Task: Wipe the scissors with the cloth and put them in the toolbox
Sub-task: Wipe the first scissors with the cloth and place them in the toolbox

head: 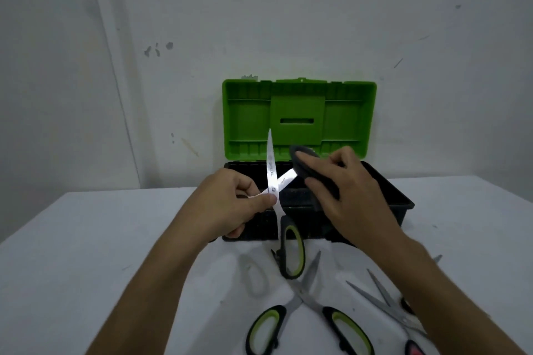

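My left hand holds a pair of scissors spread open in front of the toolbox, pinching them near the pivot; one black-and-green handle loop hangs down. One blade points up, the other points right. My right hand grips a dark grey cloth folded around the tip of the right-pointing blade. Behind them stands the toolbox, a black tub with its green lid raised against the wall.
On the white table near me lie a second pair of black-and-green scissors, spread open, and a third pair with red-and-black handles, partly under my right forearm. A grey wall stands close behind the toolbox.
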Motion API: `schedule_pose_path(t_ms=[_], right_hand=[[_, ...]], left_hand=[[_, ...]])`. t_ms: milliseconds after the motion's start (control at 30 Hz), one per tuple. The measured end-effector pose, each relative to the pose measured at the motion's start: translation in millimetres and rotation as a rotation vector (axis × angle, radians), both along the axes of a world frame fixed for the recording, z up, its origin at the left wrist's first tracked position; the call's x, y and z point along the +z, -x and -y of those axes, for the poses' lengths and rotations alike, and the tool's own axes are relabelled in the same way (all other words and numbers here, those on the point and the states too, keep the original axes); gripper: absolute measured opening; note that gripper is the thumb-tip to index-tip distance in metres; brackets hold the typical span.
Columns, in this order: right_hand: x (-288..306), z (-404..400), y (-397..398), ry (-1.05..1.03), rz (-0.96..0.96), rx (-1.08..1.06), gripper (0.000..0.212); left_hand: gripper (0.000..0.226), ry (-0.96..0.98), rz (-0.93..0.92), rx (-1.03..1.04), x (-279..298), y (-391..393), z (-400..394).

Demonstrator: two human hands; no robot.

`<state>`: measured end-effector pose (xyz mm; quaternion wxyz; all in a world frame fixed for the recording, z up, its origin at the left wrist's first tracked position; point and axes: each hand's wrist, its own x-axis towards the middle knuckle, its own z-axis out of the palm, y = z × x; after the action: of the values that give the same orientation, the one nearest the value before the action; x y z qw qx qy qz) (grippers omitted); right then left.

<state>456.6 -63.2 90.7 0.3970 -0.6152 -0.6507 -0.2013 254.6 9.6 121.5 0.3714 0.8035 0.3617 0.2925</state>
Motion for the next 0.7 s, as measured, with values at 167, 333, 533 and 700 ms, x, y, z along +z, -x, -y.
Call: schedule_pose_path(t_ms=[167,333,533,700], right_hand=[[13.7,15.2,-4.3,0.013,-0.014,0.056,0.045],[10.5,11.7,13.7,0.017,0.061,0.161,0.051],[30.1,18.4,-14.0,-0.176,-0.024,-0.026,0.047],[28.4,24.6,-13.0,0.03,0.049,0.161,0.05]], left_hand=[[0.038,0.024,0.036,0.016,-0.2,-7.7,0.9],[0.04,-0.063,0.102,-0.036,9.5,1.9,5.6],[0.038,0.02,0.102,-0.069,9.8,-2.0,11.0],[0.039,0.061,0.136,-0.094,6.6,-3.0,6.4]])
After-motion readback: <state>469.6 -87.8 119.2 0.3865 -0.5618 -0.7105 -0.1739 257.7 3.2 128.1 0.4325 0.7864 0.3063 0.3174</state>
